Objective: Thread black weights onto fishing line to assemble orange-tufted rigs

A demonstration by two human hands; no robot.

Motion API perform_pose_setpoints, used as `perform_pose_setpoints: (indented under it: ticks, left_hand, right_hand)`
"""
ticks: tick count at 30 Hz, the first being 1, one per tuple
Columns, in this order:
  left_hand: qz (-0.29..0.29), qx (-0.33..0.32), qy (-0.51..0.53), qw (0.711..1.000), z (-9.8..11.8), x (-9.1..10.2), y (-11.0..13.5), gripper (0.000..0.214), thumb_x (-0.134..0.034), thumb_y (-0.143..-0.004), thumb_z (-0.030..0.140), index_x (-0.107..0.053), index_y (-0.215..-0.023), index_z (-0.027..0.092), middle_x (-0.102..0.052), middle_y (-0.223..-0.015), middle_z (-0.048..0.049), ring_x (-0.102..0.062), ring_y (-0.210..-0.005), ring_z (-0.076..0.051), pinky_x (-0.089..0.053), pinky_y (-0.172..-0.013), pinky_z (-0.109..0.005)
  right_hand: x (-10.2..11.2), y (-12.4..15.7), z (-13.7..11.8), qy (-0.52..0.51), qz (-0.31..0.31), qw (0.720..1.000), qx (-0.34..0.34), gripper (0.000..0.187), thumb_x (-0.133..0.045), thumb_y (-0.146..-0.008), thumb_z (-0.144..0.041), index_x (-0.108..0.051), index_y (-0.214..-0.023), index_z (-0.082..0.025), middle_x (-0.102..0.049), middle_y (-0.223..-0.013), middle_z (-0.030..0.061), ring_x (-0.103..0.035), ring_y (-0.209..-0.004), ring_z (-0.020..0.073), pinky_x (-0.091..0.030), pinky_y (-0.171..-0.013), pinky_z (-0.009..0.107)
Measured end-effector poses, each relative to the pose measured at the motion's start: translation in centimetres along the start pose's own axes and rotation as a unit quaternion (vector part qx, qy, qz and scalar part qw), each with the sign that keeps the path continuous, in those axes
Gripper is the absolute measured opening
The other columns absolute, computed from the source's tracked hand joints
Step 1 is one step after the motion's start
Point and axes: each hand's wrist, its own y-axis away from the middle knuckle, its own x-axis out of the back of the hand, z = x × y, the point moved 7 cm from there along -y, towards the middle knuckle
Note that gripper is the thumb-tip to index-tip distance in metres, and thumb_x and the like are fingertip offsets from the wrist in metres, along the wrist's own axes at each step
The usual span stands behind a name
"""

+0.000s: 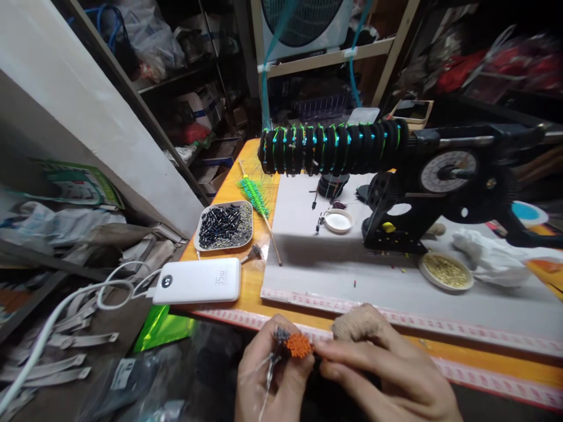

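Observation:
At the table's front edge, my left hand [275,372] is closed around a small bundle of orange bead-like tips [299,345]. Dark grey bits [280,335] and clear, shiny strands [269,375] show beside the orange tips in the same grip. My right hand [387,363] meets the bundle from the right, thumb and forefinger pinched together at its edge. Whatever lies between those fingertips is too small or hidden to make out. The black winding device [334,146] stands beyond my hands, its ridged roller wrapped with green and blue thread.
Left of the board [308,258] are a white power bank [197,281] with a cable and a tray [197,234] of dark tube-shaped pieces. A green-bristled stick [255,196] lies behind. On the board stand a dish [446,286] of golden bits and a small white dish [338,221].

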Motion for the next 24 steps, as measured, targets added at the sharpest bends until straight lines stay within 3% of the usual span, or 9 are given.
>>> perform_pose_setpoints:
  ticks: [3,6,11,12,16,19,22,24]
  left_hand:
    - [-0.002,-0.013,-0.028,1.000,0.1,0.0,-0.2,0.042,-0.071,-0.083,0.055,-0.059,-0.068,0.018,-0.045,-0.063,0.0024,-0.040,-0.059,-0.012,-0.030,-0.054,-0.025]
    - [0.025,-0.077,-0.062,0.995,1.4,0.8,-0.5,0.037,-0.071,-0.085,0.050,-0.061,-0.068,0.019,-0.050,-0.064,0.0020,-0.043,-0.059,-0.013,-0.035,-0.056,-0.024]
    - [0.155,-0.171,-0.154,0.961,4.3,4.7,-1.9,0.009,-0.066,-0.093,0.028,-0.066,-0.085,0.023,-0.062,-0.076,0.0021,-0.057,-0.072,-0.014,-0.044,-0.070,-0.020]
    - [0.140,-0.192,-0.185,0.954,4.8,4.9,-2.6,0.007,-0.063,-0.094,0.024,-0.065,-0.088,0.024,-0.061,-0.077,0.0025,-0.058,-0.072,-0.013,-0.045,-0.071,-0.020]
    - [-0.046,-0.271,-0.357,0.893,5.1,2.3,-5.4,0.009,-0.055,-0.096,0.013,-0.061,-0.094,0.020,-0.065,-0.087,-0.0027,-0.064,-0.083,-0.018,-0.047,-0.076,-0.025]
    - [-0.080,-0.292,-0.394,0.868,4.6,1.0,-6.7,0.017,-0.055,-0.096,0.014,-0.059,-0.112,0.017,-0.064,-0.111,-0.0114,-0.062,-0.108,-0.024,-0.046,-0.092,-0.034]
    - [-0.054,-0.276,-0.365,0.888,4.3,0.6,-6.4,0.027,-0.062,-0.095,0.022,-0.054,-0.121,0.020,-0.055,-0.125,-0.0127,-0.057,-0.114,-0.025,-0.045,-0.092,-0.035]
    - [-0.030,-0.237,-0.286,0.928,3.9,0.8,-5.5,0.020,-0.059,-0.096,0.027,-0.054,-0.114,0.022,-0.054,-0.125,-0.0106,-0.056,-0.110,-0.023,-0.045,-0.088,-0.033]
  right_hand:
    - [-0.3,0.0,-0.5,0.061,-0.003,0.998,0.018,0.028,-0.070,-0.086,-0.005,-0.072,-0.106,-0.024,-0.064,-0.084,0.0012,-0.065,-0.076,0.0132,-0.055,-0.065,0.022]
    - [-0.5,-0.1,-1.1,0.124,0.003,0.991,0.053,0.020,-0.069,-0.084,-0.005,-0.068,-0.097,-0.020,-0.063,-0.082,0.0024,-0.064,-0.074,0.0141,-0.055,-0.065,0.023]
    - [0.8,-0.4,-1.0,0.143,0.025,0.989,0.022,0.016,-0.065,-0.086,-0.008,-0.064,-0.091,-0.023,-0.061,-0.081,0.0017,-0.063,-0.071,0.0146,-0.053,-0.061,0.023]
    - [1.2,-0.5,-0.9,0.129,0.029,0.991,0.009,0.015,-0.064,-0.088,-0.009,-0.063,-0.090,-0.024,-0.061,-0.080,0.0009,-0.063,-0.070,0.0141,-0.052,-0.059,0.022]
    - [1.2,-0.9,-0.4,0.078,0.021,0.996,-0.028,0.014,-0.057,-0.093,-0.013,-0.058,-0.087,-0.025,-0.059,-0.073,-0.0015,-0.060,-0.063,0.0135,-0.049,-0.053,0.021]
    - [0.8,-1.1,0.1,0.066,0.022,0.996,-0.049,0.013,-0.056,-0.094,-0.015,-0.057,-0.084,-0.024,-0.057,-0.072,-0.0010,-0.059,-0.063,0.0135,-0.050,-0.054,0.020]
    - [0.6,-1.1,0.6,0.065,0.026,0.995,-0.077,0.012,-0.060,-0.094,-0.020,-0.061,-0.082,-0.023,-0.058,-0.074,0.0007,-0.060,-0.065,0.0137,-0.051,-0.054,0.019]
    - [0.5,-1.2,0.7,0.070,0.031,0.994,-0.077,0.009,-0.064,-0.092,-0.021,-0.066,-0.084,-0.023,-0.058,-0.075,0.0011,-0.060,-0.065,0.0131,-0.050,-0.051,0.017]
